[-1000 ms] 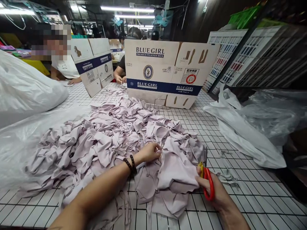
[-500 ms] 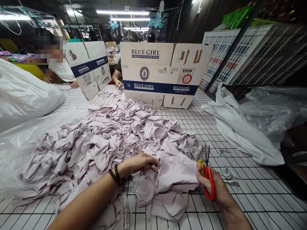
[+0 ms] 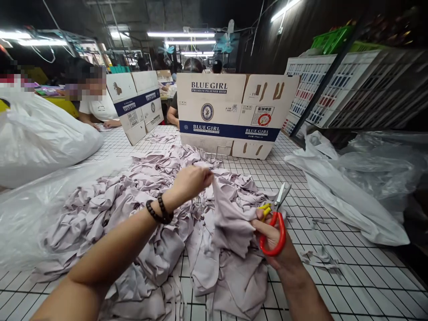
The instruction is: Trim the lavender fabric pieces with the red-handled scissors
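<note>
My left hand (image 3: 192,185), with dark beads on its wrist, pinches the upper corner of a pale mauve fabric piece (image 3: 230,218) and holds it raised. My right hand (image 3: 274,236) grips red-handled scissors (image 3: 279,229), blades pointing up and away, slightly apart. Its thumb and fingertips also touch the right side of the same fabric piece, which hangs stretched between both hands. Yellow wrapping shows near the scissors' pivot. Beneath and to the left spreads a large heap of similar fabric pieces (image 3: 110,200). Flat pieces (image 3: 240,283) lie just below the hands.
Cardboard boxes (image 3: 214,104) stand on the grid-patterned table (image 3: 351,285) behind the heap. A full white plastic bag (image 3: 43,138) sits at left; plastic sheets (image 3: 354,191) lie at right. Fabric scraps (image 3: 321,258) are right of the scissors. Co-workers sit beyond, one (image 3: 100,109) at back left.
My left hand has risen, lifting a fabric corner off the heap. The right hand with the scissors has shifted left and slightly up. The camera view has also tilted a little.
</note>
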`<state>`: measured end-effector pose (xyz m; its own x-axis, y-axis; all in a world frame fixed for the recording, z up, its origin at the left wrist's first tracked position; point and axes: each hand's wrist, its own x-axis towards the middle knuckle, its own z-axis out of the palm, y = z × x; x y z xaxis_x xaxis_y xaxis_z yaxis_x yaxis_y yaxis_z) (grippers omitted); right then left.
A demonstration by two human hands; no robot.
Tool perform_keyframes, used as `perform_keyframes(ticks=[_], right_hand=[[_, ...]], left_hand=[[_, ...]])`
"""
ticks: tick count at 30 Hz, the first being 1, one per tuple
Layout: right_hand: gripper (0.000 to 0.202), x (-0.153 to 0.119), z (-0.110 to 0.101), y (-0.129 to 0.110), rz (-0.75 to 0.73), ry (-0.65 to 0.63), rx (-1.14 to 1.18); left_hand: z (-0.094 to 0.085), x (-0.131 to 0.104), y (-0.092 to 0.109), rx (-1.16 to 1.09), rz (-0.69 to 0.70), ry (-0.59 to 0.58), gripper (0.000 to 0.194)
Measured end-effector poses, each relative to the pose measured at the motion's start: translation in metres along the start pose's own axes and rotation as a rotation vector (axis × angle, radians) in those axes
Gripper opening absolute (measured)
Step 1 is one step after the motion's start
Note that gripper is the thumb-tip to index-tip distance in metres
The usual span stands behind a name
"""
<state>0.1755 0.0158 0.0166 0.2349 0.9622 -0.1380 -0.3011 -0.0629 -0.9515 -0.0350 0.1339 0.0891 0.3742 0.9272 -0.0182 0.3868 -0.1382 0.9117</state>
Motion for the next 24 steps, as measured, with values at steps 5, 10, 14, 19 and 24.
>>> perform_keyframes(ticks=[5,10,14,19,24], right_hand=[[0.04,0.013,0.023,0.004,-0.145,0.034,-0.07],[0.035,0.015,0.034,0.016,-0.223,-0.191,-0.124],[0.032,0.018,0.044,0.034,-0.174,-0.33,-0.187],[0.023,0.018,0.038,0.048,-0.223,-0.273,-0.267],[0.02,0.003,0.025,0.045,-0.33,-0.202,-0.358]], left_hand=[[-0.012,-0.021,0.034,0.478,0.579,0.205,0.013],[0.016,-0.068,-0.01,0.714,0.578,0.046,0.028],[0.038,-0.095,-0.051,0.603,0.422,0.052,0.032],[0.076,-0.126,-0.079,-0.105,-0.062,0.217,0.029],[0.103,-0.135,-0.077,-1.165,-0.628,-0.066,0.041]])
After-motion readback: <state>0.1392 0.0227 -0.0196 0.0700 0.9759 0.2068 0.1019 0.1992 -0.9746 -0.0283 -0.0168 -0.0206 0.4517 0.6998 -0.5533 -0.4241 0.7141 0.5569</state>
